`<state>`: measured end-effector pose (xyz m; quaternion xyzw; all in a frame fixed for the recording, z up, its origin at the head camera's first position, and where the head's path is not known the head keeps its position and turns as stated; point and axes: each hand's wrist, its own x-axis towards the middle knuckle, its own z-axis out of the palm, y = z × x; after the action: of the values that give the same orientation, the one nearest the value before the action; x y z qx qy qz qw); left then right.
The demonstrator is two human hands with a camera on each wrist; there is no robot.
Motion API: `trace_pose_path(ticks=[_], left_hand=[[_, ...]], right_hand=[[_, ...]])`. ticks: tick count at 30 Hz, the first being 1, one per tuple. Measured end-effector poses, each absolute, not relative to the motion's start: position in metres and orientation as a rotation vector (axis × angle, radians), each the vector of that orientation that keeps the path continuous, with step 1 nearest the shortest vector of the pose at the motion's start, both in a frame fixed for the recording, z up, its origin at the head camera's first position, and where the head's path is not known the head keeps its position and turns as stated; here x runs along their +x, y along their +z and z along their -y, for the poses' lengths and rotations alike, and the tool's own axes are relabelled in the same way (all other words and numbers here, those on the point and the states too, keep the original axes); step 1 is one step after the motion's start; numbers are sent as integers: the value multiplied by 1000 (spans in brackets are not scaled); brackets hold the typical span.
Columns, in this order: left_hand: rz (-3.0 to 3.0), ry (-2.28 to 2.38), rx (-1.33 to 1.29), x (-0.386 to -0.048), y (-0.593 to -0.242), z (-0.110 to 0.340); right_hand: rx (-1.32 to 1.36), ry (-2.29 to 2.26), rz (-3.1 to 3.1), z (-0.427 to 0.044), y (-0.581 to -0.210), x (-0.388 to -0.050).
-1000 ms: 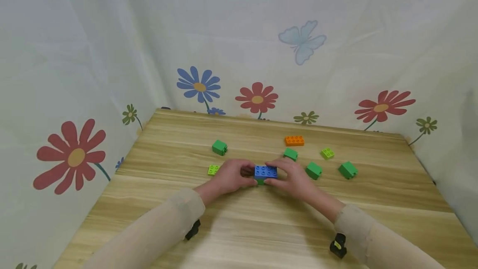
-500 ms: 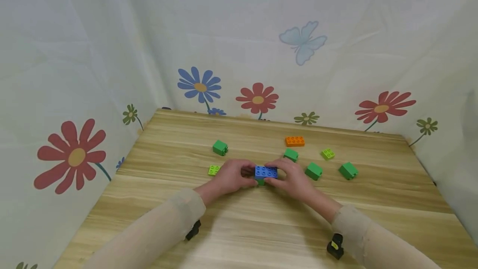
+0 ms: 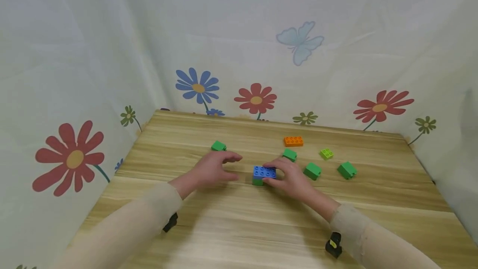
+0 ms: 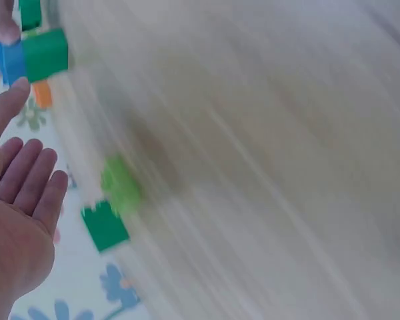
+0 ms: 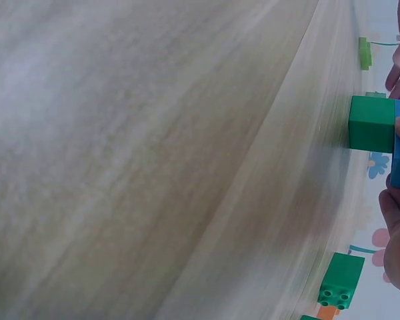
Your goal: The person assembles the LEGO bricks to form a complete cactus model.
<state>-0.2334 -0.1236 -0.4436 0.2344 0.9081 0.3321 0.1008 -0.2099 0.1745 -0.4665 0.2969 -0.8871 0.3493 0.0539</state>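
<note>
Blue brick (image 3: 262,172) and the green block (image 3: 257,182) beneath it were placed between the two hands, close in to the right and apart from the left. By the right hand (image 3: 292,178) the blue brick was pinched, thumb on its near side and fingers on its far side, and its end toward that hand was carried out past the green block. Nothing was held by the left hand (image 3: 210,169): its grasp had just been given up, it had been drawn back from the pair, and its thumb and fingers were spread.

By that change the pair was left to the right hand alone, so steadying from both sides was presumably no longer needed; whether the two pieces had been fully pressed together could not be told. (A lime-green brick (image 4: 122,187), blurred in the left wrist view, was hidden from the head view by the left hand.) Just beyond the left fingers a lone green block (image 3: 218,145) was seen. Past the right fingertips lay a second green block (image 3: 289,155) and, farther off, an orange brick (image 3: 293,141); to that hand's outer side a third green block (image 3: 312,171) and an outermost green block (image 3: 347,170) were spread.
</note>
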Motion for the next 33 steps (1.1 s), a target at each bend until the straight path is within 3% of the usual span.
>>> trace_pose_path(ticks=[13,33], left_hand=[[-2805,654,792,-241,-432,179],[-2833,683,881,-245,-457,190]], right_hand=[[915,1036,2693,-175,-465,-212],[905,1039,2701,-175,-465,-211]])
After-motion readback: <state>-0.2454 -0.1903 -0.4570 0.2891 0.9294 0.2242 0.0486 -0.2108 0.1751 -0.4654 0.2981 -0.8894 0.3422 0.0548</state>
